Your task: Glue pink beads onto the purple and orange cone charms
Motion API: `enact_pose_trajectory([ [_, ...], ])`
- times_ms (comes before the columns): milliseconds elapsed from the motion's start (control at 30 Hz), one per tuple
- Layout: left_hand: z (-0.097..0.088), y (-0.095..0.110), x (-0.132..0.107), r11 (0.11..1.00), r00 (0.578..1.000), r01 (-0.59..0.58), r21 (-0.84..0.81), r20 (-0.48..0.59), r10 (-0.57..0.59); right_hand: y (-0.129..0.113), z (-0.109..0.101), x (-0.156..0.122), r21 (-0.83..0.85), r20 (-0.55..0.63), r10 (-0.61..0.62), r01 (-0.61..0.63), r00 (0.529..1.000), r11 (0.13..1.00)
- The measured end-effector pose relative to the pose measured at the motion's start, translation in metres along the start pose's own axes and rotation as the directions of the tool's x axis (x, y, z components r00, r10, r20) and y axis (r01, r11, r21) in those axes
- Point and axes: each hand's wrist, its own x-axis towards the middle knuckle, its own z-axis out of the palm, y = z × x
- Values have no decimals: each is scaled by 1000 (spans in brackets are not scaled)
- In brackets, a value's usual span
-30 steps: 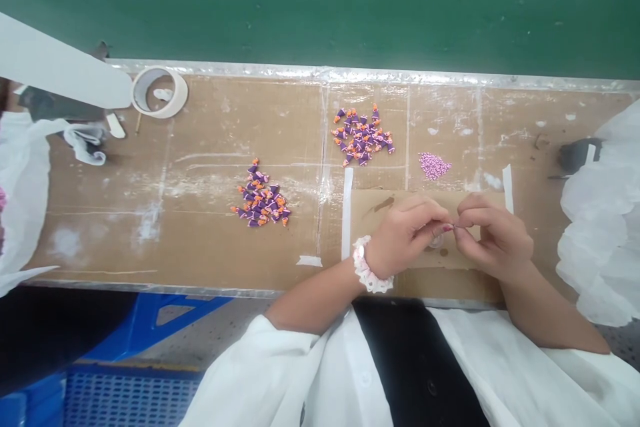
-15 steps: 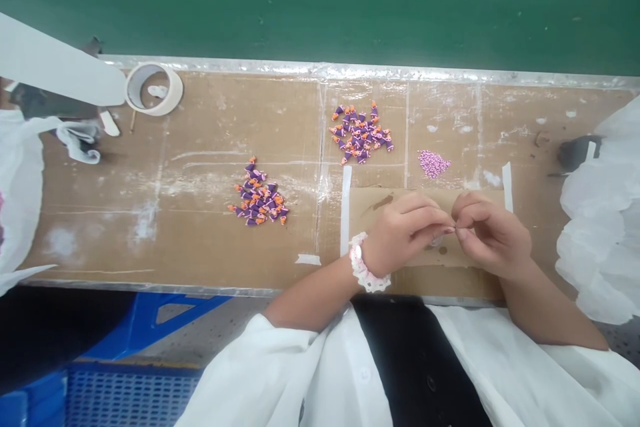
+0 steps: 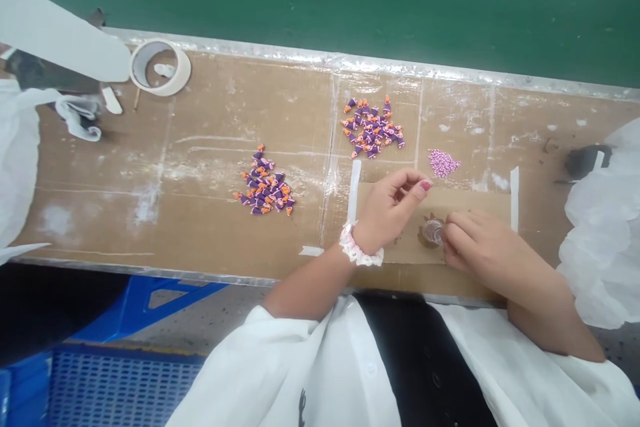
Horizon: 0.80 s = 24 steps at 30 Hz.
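Observation:
My left hand (image 3: 391, 205), with a lacy pink-and-white band at the wrist, hovers over the taped-down card (image 3: 395, 250). Its thumb and fingertips are pinched together; whatever sits between them is too small to make out. Just beyond the fingertips lies a small heap of pink bead-like pieces (image 3: 444, 163). Over the card's right half, my right hand (image 3: 477, 243) is closed with its fingertips at the rim of a small clear round dish (image 3: 433, 231). Those fingers point downward and hide anything they hold.
Two piles of small purple-and-orange figures (image 3: 373, 128) (image 3: 267, 190) lie left of the beads. A masking tape roll (image 3: 176, 75) sits at the far left. White crumpled plastic (image 3: 600, 227) bulges at the right edge. Behind the cardboard top runs a green surface (image 3: 320, 0).
My hands were fingertip to fingertip over the card. Now they are apart: the left has moved up and left, the right down to the clear dish. The camera view has tilted slightly.

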Motion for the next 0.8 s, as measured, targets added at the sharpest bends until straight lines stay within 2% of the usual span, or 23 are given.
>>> enact_pose_trajectory([
  [200,-1,0,0,999,999,-48,-20,10,48,-1,6,2,-52,25,-22,23,999,998],
  [433,-6,-2,4,998,998,-59,21,-20,59,1,0,4,-23,-12,-14,14,1000,1000],
  [567,-15,10,0,973,989,-134,190,-39,144,7,-4,2,53,-93,1,4,996,999],
  [667,-29,21,-9,855,959,-183,485,-102,263,11,-6,0,102,-109,4,7,994,995],
  [733,-44,24,-18,715,948,-129,688,-126,293,13,-5,-4,121,-128,1,15,992,993],
  [800,-65,22,-27,562,947,-23,827,-161,276,16,-2,-11,127,-187,17,7,982,992],
])
